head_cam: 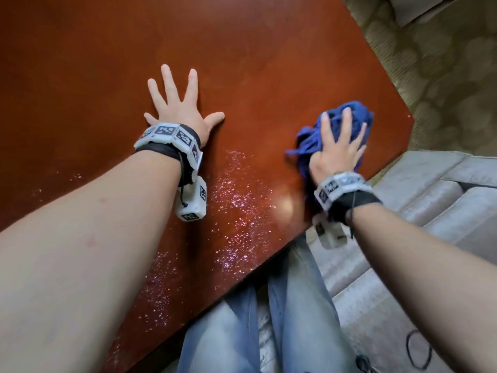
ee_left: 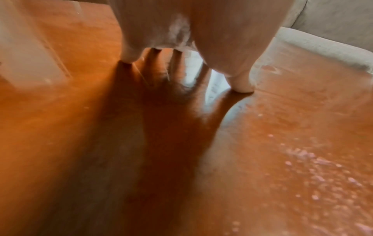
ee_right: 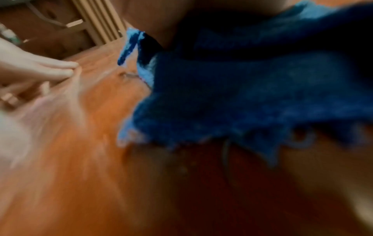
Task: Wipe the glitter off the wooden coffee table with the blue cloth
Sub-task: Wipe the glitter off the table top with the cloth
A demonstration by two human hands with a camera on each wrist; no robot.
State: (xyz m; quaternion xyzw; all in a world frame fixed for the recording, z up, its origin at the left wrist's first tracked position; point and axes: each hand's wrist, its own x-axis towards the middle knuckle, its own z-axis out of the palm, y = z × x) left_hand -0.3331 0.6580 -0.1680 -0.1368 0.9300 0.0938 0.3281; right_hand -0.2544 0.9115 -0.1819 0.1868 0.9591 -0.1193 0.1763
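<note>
The tabletop (head_cam: 80, 63) fills most of the head view, a glossy reddish-brown wood surface with its near edge running over the person's jeans (head_cam: 236, 332) and a pale sofa (head_cam: 430, 211) just past its right corner. Taking the left hand as the landmark: the left hand (head_cam: 180, 106) lies flat on the wood with fingers spread wide, holding nothing, apparently bracing. In the left wrist view its fingertips (ee_left: 244, 86) touch the surface.

The glitter (head_cam: 236, 211) is scattered in a pinkish band nearer the person than the left hand, from just beside that wrist down toward the near edge, with thinner specks (head_cam: 158, 289) under the left forearm.

The blue cloth (head_cam: 347, 117) is bunched up well to the right of the left hand, close to the tabletop's right edge. The right hand (head_cam: 336, 154) presses on top of it with fingers spread over the bundle and only lightly curved; the right wrist view is too blurred to show how firmly it grips.

Most of the glitter looks unwiped. The risks I see: the cloth sits beyond the glitter, so a stroke outward would miss it; a stroke toward the near edge could push flakes onto the jeans or sofa; the loose, frayed bundle may smear flakes instead of lifting them; and the left forearm could drag through the specks below it.
</note>
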